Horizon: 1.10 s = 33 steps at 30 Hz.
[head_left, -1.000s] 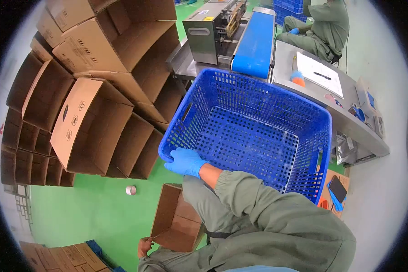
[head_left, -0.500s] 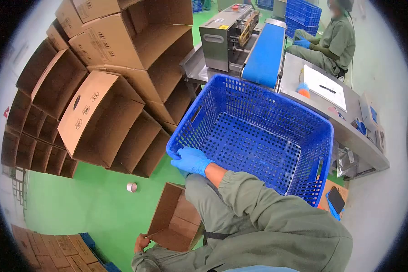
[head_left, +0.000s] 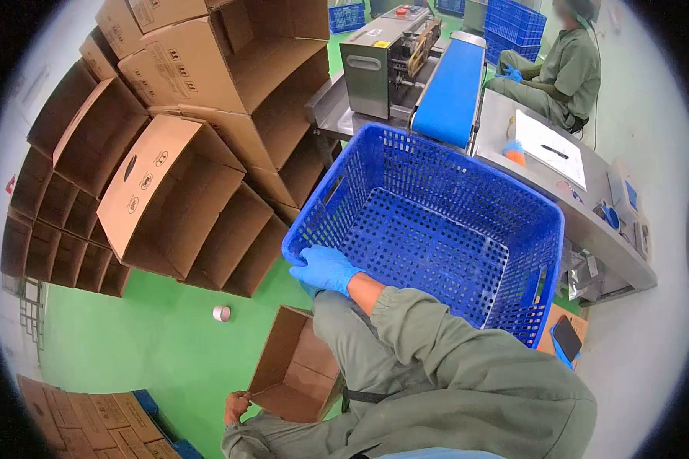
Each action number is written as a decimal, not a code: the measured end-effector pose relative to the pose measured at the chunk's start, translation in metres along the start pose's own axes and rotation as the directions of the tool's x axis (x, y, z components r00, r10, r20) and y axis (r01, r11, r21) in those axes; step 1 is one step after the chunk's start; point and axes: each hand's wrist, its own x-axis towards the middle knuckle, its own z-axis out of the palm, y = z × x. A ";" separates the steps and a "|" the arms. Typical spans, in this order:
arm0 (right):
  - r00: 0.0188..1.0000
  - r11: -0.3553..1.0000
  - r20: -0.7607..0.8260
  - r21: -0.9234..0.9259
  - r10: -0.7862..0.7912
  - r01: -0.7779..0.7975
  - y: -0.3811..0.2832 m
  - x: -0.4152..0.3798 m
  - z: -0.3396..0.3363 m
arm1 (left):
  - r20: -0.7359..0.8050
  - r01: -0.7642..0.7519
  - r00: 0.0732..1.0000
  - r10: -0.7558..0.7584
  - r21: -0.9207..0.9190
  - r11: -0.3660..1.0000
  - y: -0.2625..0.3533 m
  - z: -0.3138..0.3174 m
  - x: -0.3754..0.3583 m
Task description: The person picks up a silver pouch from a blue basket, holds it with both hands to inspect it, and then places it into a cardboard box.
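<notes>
A large blue plastic crate (head_left: 429, 298) with lattice walls is in front of me, with nothing lying in it. My right hand (head_left: 325, 271), in a blue glove, is closed over the crate's near left corner. Lower left, an open cardboard box (head_left: 295, 375) stands on the floor beside my leg. At its edge is my bare left hand (head_left: 238, 405), fingers closed on the cardboard near a corner. Part of the box is hidden behind my leg.
Stacked open cartons (head_left: 176, 199) rise on the left. A blue conveyor belt (head_left: 448, 92) and a metal machine (head_left: 379, 73) stand beyond the crate. A tape roll (head_left: 221, 314) lies on the green floor. A seated co-worker (head_left: 566, 69) is at upper right; a phone (head_left: 566, 338) lies right.
My hands, the crate and the box stay nearly where they were. The view has shifted very slightly, and the co-worker's gloved hands have moved a little.
</notes>
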 end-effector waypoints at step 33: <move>0.999 1.000 0.031 -0.003 0.027 -0.027 -0.001 0.000 -0.001 | 0.029 0.004 1.000 0.000 -0.123 0.992 0.014 -0.003 -0.014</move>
